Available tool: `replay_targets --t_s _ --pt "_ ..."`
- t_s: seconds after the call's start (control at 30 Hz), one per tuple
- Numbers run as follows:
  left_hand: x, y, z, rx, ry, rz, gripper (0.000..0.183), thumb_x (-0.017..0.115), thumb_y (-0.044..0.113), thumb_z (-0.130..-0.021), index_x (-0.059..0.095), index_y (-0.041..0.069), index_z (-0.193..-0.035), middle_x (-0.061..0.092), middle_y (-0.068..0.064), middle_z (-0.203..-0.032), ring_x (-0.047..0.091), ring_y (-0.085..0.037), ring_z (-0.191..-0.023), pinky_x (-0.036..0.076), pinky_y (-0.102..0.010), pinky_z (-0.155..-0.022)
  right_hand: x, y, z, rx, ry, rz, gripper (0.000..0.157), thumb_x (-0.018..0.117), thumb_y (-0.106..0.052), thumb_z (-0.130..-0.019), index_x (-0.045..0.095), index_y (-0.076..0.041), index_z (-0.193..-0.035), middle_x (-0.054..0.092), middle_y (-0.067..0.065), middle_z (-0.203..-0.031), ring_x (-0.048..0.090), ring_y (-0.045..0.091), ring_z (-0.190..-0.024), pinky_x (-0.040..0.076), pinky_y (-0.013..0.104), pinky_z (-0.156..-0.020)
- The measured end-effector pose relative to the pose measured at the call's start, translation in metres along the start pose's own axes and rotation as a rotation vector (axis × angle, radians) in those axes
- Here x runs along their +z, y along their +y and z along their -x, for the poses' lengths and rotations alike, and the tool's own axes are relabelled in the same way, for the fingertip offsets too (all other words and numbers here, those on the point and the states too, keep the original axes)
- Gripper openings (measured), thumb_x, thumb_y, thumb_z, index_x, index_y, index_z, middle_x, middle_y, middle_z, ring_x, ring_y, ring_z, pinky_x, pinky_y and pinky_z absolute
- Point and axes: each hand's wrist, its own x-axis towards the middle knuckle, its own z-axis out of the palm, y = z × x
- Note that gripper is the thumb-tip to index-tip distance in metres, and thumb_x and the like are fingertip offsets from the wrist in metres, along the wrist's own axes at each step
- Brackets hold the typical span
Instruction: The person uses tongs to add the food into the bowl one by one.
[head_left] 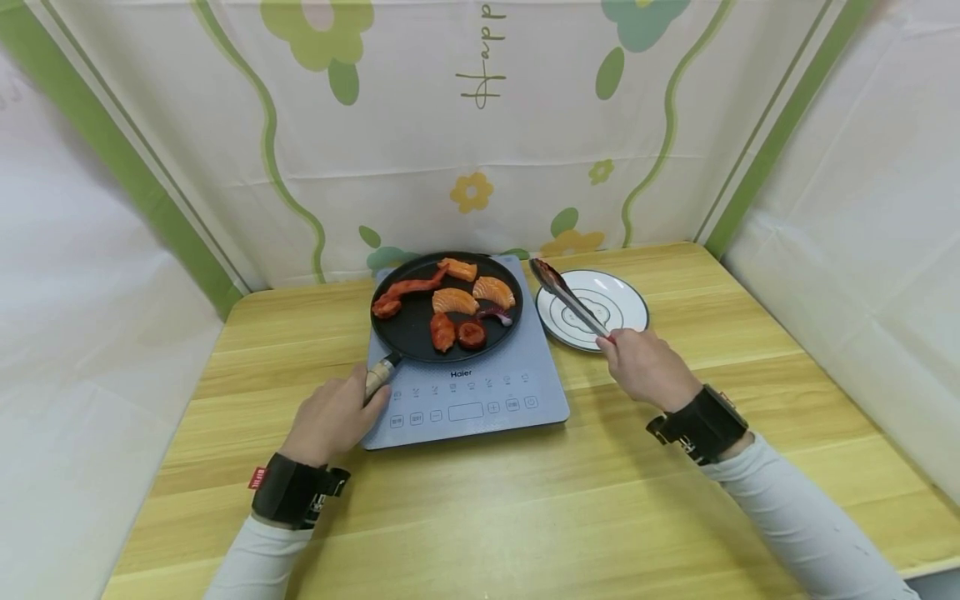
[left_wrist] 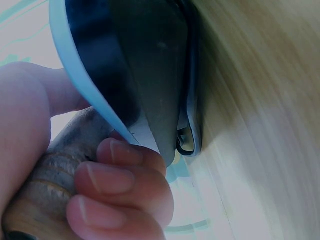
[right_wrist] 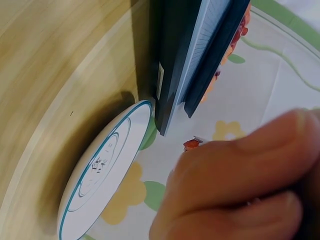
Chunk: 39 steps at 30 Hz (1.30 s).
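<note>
My left hand (head_left: 330,417) grips the wooden handle (left_wrist: 60,165) of a black frying pan (head_left: 412,337), its fingers curled round the wood in the left wrist view. In the pan lie orange salmon-like slices (head_left: 455,301), a long red piece (head_left: 411,286), a round red slice (head_left: 472,335) and a small purple tentacle-like piece (head_left: 495,314). My right hand (head_left: 648,367) holds metal tongs (head_left: 581,310) slanting over a white plate (head_left: 630,307). Between the tongs' tips sits a dark reddish piece of food (right_wrist: 191,144), above the plate's far left rim; its kind is unclear.
Under the pan is a flat grey-blue Haier induction cooker (head_left: 480,392) with touch buttons along its front. The plate stands close to its right side on the wooden table (head_left: 480,508). A white cloth with printed flowers (head_left: 472,192) hangs right behind, with more cloth at both sides.
</note>
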Motion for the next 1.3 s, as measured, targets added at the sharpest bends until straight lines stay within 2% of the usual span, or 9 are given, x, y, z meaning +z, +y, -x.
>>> replay_targets --t_s 0.17,0.43,0.87,1.3 --pt "0.000 0.000 0.000 -0.005 -0.001 0.004 0.050 0.047 0.043 -0.097 0.044 0.002 -0.125 0.046 -0.004 -0.070 0.046 -0.019 -0.061 0.034 -0.034 -0.051 0.000 -0.002 0.001 -0.013 0.007 0.000 0.038 0.033 -0.033 -0.104 0.051 -0.010 -0.080 0.046 0.004 -0.063 0.046 0.017 -0.051 0.038 0.033 -0.047" --pt "0.000 0.000 0.000 -0.001 -0.006 -0.010 0.062 0.046 0.045 -0.098 0.036 -0.001 -0.138 0.047 -0.005 -0.072 0.048 -0.020 -0.065 0.035 -0.034 -0.053 0.000 -0.007 0.005 -0.036 0.004 -0.016 0.039 0.033 -0.034 -0.105 0.050 -0.010 -0.080 0.045 0.004 -0.061 0.046 0.017 -0.048 0.038 0.033 -0.046" --pt "-0.001 0.001 0.001 0.001 -0.001 -0.011 0.063 0.047 0.044 -0.097 0.035 -0.002 -0.139 0.048 -0.005 -0.074 0.048 -0.020 -0.066 0.035 -0.034 -0.054 0.002 -0.016 0.009 -0.073 0.021 -0.014 0.036 0.036 -0.033 -0.104 0.050 -0.012 -0.079 0.044 0.003 -0.062 0.046 0.016 -0.049 0.038 0.032 -0.046" --pt "0.000 -0.001 0.000 0.003 -0.003 -0.007 0.058 0.047 0.045 -0.097 0.039 0.000 -0.133 0.046 -0.004 -0.071 0.047 -0.019 -0.063 0.034 -0.033 -0.052 0.003 -0.023 0.011 -0.103 0.028 0.003 0.037 0.038 -0.033 -0.104 0.050 -0.012 -0.076 0.044 0.002 -0.060 0.044 0.015 -0.049 0.038 0.032 -0.046"
